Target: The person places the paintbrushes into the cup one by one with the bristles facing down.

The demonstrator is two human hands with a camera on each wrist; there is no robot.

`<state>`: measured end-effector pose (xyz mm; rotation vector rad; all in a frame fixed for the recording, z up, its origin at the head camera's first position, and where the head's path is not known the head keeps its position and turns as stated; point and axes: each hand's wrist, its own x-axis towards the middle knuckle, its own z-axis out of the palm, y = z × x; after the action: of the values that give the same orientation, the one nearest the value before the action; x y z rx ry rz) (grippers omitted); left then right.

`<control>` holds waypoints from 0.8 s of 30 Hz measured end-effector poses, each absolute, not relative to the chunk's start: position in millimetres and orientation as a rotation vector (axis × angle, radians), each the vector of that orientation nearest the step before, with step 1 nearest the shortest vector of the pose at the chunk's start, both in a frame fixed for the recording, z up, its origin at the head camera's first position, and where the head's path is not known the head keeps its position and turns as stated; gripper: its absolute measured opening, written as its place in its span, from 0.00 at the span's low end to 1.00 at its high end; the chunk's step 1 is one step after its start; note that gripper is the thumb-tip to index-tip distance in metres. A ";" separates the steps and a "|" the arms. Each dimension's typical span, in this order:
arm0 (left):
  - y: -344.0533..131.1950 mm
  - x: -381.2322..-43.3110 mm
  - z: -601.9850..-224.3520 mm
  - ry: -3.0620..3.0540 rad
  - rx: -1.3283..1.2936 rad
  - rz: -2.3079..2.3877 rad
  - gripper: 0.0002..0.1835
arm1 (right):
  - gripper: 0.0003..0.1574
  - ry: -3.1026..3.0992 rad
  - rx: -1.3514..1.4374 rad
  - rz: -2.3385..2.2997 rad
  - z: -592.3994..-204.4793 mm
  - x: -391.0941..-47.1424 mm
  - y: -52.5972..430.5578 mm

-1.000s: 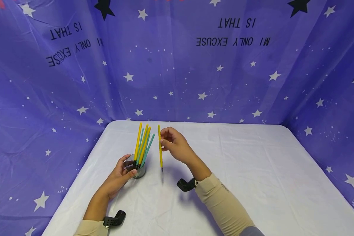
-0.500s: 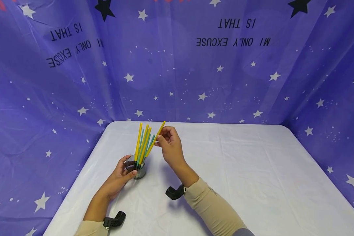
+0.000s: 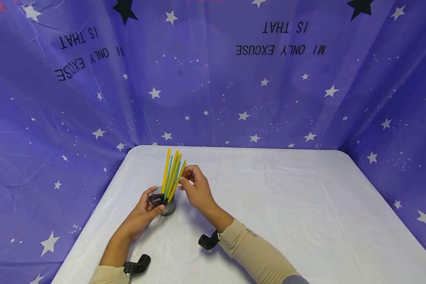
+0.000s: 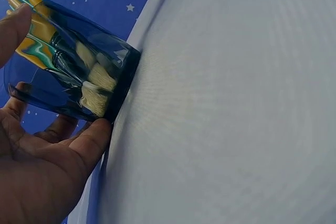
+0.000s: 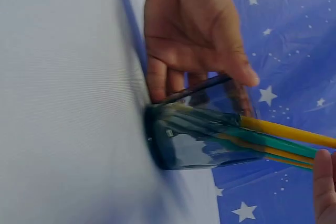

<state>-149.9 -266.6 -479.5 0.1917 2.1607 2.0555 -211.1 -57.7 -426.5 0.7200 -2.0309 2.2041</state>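
A clear glass tumbler (image 3: 169, 210) stands on the table, its wall bluish in the wrist views. My left hand (image 3: 138, 221) grips it from the left, thumb at the near side and fingers behind. Several paintbrushes with yellow and teal handles (image 3: 165, 169) lean in it, handles up. Pale bristles (image 4: 96, 100) rest near the bottom in the left wrist view. At the tumbler's right, my right hand (image 3: 198, 192) pinches a yellow-handled paintbrush (image 3: 175, 187) between thumb and fingers. That brush slants along the others, its lower end inside the tumbler.
A white cloth (image 3: 287, 221) covers the table. Purple star-printed curtains (image 3: 213, 79) rise behind it and at both sides. Each wrist wears a black camera mount, the left one (image 3: 137, 265) low over the cloth and the right one (image 3: 208, 240) farther right.
My right hand has brought the yellow paintbrush leftward from beside the tumbler, tilted it over the rim and lowered it in among the others. My left hand has kept its grip on the tumbler.
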 end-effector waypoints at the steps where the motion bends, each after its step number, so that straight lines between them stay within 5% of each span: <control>1: -266.5 -150.1 -479.0 2.160 0.191 2.060 0.41 | 0.09 -2.059 0.724 2.186 -428.1 -210.7 -57.4; 12: -263.8 -151.0 -476.1 2.142 0.153 2.076 0.41 | 0.08 -2.522 0.905 1.746 -439.7 -213.2 -25.3; 24: -269.7 -144.8 -467.8 2.360 0.113 1.926 0.43 | 0.13 -2.779 1.227 1.171 -438.4 -213.1 114.0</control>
<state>-144.8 -269.7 -467.8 0.1130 2.3603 1.9260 -213.1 114.0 -438.4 1.2274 -2.7794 1.1707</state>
